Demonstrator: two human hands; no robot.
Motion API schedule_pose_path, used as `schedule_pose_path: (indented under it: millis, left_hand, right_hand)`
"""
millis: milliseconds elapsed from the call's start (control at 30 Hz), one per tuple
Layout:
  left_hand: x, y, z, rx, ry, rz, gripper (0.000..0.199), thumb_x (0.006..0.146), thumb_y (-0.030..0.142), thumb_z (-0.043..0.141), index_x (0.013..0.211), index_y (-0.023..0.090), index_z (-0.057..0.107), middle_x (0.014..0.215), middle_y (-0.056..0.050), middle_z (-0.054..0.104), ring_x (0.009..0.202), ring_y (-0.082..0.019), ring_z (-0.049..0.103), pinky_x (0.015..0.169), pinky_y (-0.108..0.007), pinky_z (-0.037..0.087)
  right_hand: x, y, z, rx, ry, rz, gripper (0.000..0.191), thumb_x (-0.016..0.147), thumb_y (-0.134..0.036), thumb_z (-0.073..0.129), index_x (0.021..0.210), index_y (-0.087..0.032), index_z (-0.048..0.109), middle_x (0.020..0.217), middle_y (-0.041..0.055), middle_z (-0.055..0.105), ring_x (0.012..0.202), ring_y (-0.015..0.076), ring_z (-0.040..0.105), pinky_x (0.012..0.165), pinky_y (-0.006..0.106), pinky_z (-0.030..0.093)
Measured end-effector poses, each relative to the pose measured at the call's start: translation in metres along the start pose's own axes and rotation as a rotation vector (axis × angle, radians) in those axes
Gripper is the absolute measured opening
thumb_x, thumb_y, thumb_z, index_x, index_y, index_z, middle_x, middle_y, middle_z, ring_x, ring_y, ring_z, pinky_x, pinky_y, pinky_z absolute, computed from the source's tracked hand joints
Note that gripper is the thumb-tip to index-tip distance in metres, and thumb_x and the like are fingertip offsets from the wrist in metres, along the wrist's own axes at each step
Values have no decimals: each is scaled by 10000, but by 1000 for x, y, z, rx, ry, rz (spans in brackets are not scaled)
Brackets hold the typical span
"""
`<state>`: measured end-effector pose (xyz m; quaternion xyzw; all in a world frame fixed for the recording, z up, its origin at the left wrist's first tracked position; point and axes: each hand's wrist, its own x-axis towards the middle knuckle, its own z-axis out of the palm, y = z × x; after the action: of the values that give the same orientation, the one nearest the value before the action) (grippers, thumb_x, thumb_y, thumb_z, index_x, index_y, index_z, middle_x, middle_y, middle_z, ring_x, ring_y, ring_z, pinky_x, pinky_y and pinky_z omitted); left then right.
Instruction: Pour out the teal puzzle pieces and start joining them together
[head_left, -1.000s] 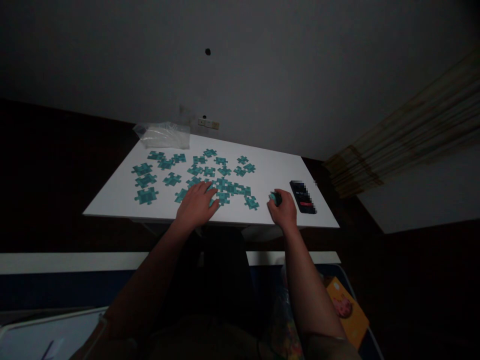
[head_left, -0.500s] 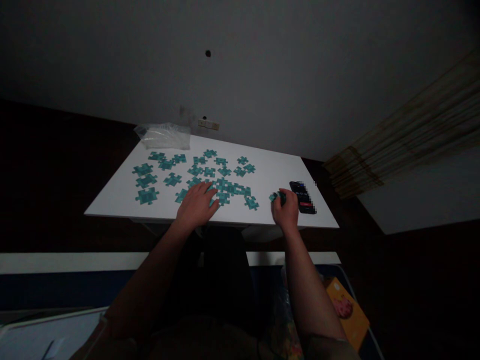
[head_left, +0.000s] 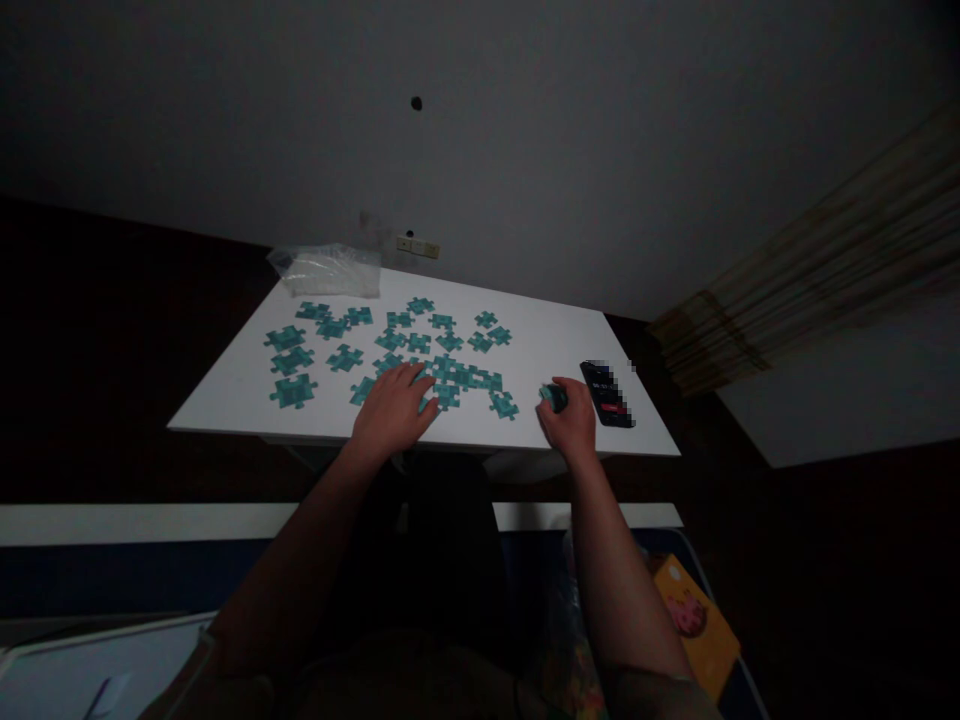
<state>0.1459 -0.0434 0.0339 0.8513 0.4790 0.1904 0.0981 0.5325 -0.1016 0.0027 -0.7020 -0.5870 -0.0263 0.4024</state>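
My left hand (head_left: 395, 405) lies flat with fingers spread over the left part of a cluster of teal jigsaw pieces (head_left: 466, 376), hiding some of them. My right hand (head_left: 571, 420) is closed around a teal puzzle piece (head_left: 553, 397), pinched between thumb and fingers close to the tabletop on the right. A piece (head_left: 503, 405) hangs at the cluster's lower right, between the two hands. Several loose pieces, among them one (head_left: 294, 391) at the left and one (head_left: 487, 320) at the back, are scattered on the white table (head_left: 540, 340).
A phone (head_left: 607, 395) with a lit screen lies just right of my right hand. At the back left corner rests a clear plastic bag (head_left: 330, 272). The wall with a socket strip (head_left: 418, 247) rises behind the table. A yellow box (head_left: 696, 625) is low at right.
My right hand has turned slightly and its thumb has shifted, tilting the puzzle piece in its grip. My left hand stays where it was.
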Motion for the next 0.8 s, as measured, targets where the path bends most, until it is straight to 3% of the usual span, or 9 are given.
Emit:
schedule_pose_path:
  millis: [567,800]
  left_hand:
    - [0,0,-1,-7,-12,3,490,1213,432,582,1594,237,821,1826,-166,703,1729,-419,616,1485,-674,472]
    - [1,0,0,-9,-9,0,489,1207,429,586,1594,243,820,1821,-159,706,1724,-416,619,1483,-668,475]
  right_hand:
    - [0,-6,-3,35,88,-22,268,954,-363,710,1194,-269,784,1255,187,812,1226,393,757,1154,648,668]
    - [-1,-5,-2,9,-8,-12,190,903,-306,697,1061,-292,802,1191,145,832,1174,384,761,1133,626,658]
